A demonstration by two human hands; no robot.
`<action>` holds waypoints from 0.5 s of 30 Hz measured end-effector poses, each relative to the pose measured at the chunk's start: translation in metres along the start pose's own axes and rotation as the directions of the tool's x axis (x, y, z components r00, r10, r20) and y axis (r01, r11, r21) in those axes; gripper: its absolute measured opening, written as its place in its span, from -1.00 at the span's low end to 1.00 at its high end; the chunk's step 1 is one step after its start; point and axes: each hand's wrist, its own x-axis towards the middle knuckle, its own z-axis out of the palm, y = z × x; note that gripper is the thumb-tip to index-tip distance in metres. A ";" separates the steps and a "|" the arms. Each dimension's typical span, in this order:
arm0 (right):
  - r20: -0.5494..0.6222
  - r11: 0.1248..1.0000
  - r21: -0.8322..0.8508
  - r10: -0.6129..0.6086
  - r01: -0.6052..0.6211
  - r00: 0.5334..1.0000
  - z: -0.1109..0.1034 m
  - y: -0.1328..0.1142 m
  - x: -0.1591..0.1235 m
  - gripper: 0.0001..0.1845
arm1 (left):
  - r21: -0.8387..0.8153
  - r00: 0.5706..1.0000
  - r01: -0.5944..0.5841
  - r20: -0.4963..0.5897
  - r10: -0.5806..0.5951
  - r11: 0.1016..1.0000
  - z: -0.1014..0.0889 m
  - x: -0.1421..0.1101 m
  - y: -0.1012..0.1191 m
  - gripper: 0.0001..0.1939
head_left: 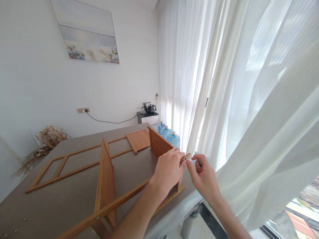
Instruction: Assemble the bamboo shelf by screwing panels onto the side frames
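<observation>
My left hand (pixel 169 167) is closed around a narrow wooden piece, and its pale end (pixel 187 156) sticks out past the fingers. My right hand (pixel 203 176) is beside that end, thumb and index finger curled close together at the wood. Anything small between those fingertips is too tiny to make out. Under my forearms is a partly joined wooden frame: a long rail (pixel 124 197), an upright panel (pixel 106 179) at the left and another upright panel (pixel 159 141) behind my left hand. A metal fastener (pixel 97 218) shows on the rail.
A flat wooden frame (pixel 59 165) with a panel (pixel 138 140) lies on the grey-brown table (pixel 74 205). Small hardware (pixel 15 230) is at the lower left. Water bottles (pixel 173 139), a kettle (pixel 151 108) and a curtain (pixel 231 99) stand beyond; dried plants (pixel 51 137) lie left.
</observation>
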 end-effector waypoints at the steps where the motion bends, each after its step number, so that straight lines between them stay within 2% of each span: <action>1: 0.009 1.000 -0.018 -0.008 0.008 1.000 0.000 -0.002 0.001 -0.68 | 0.000 1.000 -0.001 0.013 0.001 1.000 -0.002 0.000 0.001 -0.66; 11: 0.038 0.994 -0.063 -0.085 0.087 0.996 0.007 0.002 0.003 -0.68 | 0.096 0.996 -0.022 0.085 0.014 0.995 -0.012 0.003 0.005 -0.61; 15: 0.065 0.991 -0.061 -0.112 0.116 0.992 0.003 0.004 0.008 -0.69 | 0.172 0.986 -0.077 0.159 0.050 0.982 -0.019 0.008 0.004 -0.68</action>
